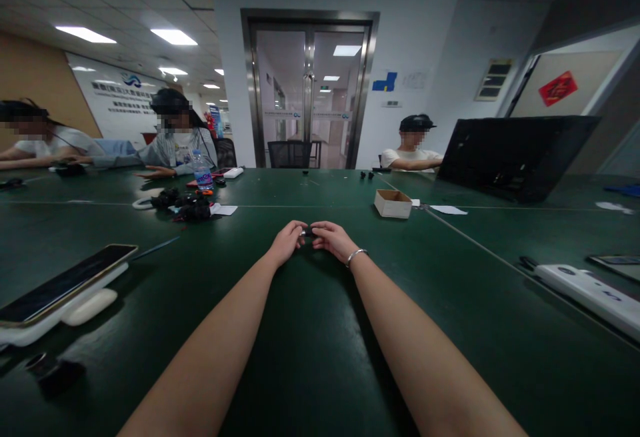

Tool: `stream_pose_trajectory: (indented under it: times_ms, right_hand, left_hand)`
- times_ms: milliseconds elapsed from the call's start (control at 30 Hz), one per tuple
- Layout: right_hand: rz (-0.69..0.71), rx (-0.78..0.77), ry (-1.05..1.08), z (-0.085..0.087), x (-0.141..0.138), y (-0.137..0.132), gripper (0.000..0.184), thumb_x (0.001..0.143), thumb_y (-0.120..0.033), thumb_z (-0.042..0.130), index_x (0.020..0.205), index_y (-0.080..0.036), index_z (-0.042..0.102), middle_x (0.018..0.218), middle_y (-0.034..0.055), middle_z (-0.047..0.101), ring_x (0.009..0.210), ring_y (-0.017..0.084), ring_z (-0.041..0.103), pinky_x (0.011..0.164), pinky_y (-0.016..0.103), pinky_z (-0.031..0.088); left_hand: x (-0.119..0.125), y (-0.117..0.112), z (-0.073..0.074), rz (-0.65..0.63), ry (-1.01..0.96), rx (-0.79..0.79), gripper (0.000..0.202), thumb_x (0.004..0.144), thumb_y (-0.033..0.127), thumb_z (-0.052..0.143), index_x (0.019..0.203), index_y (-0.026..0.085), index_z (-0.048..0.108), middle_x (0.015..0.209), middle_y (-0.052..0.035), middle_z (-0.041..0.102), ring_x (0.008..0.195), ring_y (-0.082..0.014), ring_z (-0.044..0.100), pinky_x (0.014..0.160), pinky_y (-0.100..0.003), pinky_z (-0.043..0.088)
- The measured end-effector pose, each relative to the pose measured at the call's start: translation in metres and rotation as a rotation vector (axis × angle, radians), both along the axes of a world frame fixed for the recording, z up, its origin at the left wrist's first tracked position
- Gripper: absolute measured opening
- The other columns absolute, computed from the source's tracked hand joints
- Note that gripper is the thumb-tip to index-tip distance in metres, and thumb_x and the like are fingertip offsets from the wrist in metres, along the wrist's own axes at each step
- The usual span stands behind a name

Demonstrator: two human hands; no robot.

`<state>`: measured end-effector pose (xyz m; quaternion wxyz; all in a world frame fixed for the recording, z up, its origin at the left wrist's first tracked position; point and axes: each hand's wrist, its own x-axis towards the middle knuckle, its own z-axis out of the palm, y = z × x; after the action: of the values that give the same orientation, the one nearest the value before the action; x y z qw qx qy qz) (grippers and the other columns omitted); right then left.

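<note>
At the near left, a short black cylinder with a metal rim (47, 369) is lying below a smartphone (70, 284), which is resting on a white object (30, 336) with a rounded pale case (91, 307) beside it; a left forearm (210, 344) swinging wide could be sweeping any of these aside. Farther in, over the middle of the green counter (315, 330), the left hand (289, 242) is pinching what looks like the silvery end of a small black-and-silver piece (307, 232), and the right hand (333, 238) is gripping its dark end, so the piece is sitting between the two sets of fingertips; I can't tell whether it is touching the counter. Something so small is offering little to hold, so uneven pressure or a loose pinch could be sending it skidding over the smooth top, where its dark part would be blending in. The fingers are covering most of it, so a crooked grip could be going unnoticed. Beyond, an open box (393, 205) is standing well apart, and a black tangle (187, 206) is lying near a water bottle (203, 174), which a careless reach by the co-worker's hand (156, 172) could be tipping.
</note>
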<state>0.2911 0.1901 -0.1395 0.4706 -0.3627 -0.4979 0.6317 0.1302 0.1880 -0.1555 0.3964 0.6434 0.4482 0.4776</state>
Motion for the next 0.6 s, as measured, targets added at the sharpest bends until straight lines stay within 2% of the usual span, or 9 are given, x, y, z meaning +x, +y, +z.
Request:
stream_pose_trajectory:
  times_ms: [100, 300, 467, 600]
  right_hand:
    - [0.008, -0.001, 0.001, -0.0004, 0.0004, 0.0004, 0.013, 0.078, -0.009, 0.060, 0.090, -0.013, 0.058, 0.067, 0.0007, 0.061, 0.048, 0.007, 0.059, 0.050, 0.020, 0.055]
    - [-0.003, 0.002, -0.006, -0.0010, 0.0003, 0.0013, 0.012, 0.079, -0.008, 0.058, 0.090, -0.013, 0.057, 0.068, 0.0015, 0.062, 0.049, 0.008, 0.060, 0.050, 0.020, 0.055]
    - [0.003, 0.013, -0.010, -0.0024, 0.0005, 0.0022, 0.014, 0.077, -0.009, 0.061, 0.091, -0.013, 0.058, 0.067, 0.0013, 0.062, 0.048, 0.007, 0.059, 0.050, 0.020, 0.055]
    - [0.005, 0.017, -0.007, -0.0027, 0.0008, 0.0024, 0.014, 0.077, -0.010, 0.061, 0.090, -0.013, 0.058, 0.068, 0.0016, 0.063, 0.049, 0.008, 0.060, 0.051, 0.020, 0.055]
  left_hand:
    - [-0.0002, -0.0004, 0.0006, -0.002, -0.015, -0.029, 0.025, 0.079, 0.021, 0.041, 0.100, 0.016, 0.054, 0.060, 0.0020, 0.053, 0.050, -0.0087, 0.047, 0.050, -0.020, 0.037]
    - [0.0007, -0.0007, 0.0000, -0.025, -0.019, -0.002, 0.028, 0.085, 0.033, 0.035, 0.095, 0.015, 0.054, 0.052, 0.0024, 0.049, 0.047, -0.0099, 0.046, 0.048, -0.021, 0.035]
    - [0.0002, 0.0004, -0.0002, 0.028, -0.008, -0.017, 0.024, 0.079, 0.023, 0.044, 0.099, 0.017, 0.055, 0.065, 0.0021, 0.052, 0.050, -0.0076, 0.046, 0.050, -0.020, 0.036]
    - [-0.0001, 0.0001, -0.0007, 0.016, 0.008, 0.012, 0.026, 0.083, 0.029, 0.040, 0.100, 0.016, 0.054, 0.059, 0.0023, 0.050, 0.050, -0.0090, 0.046, 0.051, -0.021, 0.037]
